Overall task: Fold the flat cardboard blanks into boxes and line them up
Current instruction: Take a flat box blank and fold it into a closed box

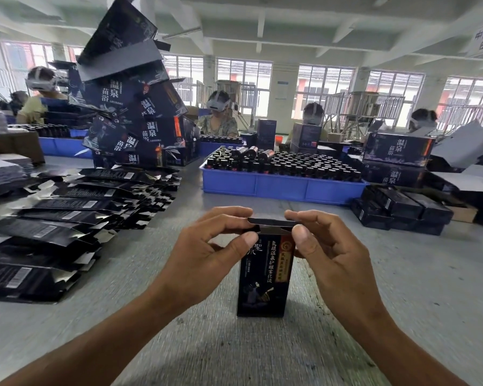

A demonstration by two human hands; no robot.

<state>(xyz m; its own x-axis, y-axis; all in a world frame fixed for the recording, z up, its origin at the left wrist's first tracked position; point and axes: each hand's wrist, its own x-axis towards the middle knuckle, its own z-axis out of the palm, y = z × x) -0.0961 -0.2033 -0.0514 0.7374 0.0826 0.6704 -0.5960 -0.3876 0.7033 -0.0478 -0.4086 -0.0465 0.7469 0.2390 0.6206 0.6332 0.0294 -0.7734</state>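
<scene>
On a grey worktable (402,288) in a windowed workshop, flat blanks (53,218) showing barcodes lie at left. The left hand (207,252) and right hand (329,246) pinch the top flap of an upright dark box (262,285) between them; stacked cartons (399,149) read 温泉.

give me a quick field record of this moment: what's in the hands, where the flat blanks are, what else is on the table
in hands: upright dark printed cardboard box standing on the grey table
left hand: pinches the box's top flap
right hand: pinches the same flap from the other side
flat blanks: rows of flat dark cardboard blanks, left of the box
other: blue plastic tray of dark bottles behind; stack of dark printed cartons far left
</scene>
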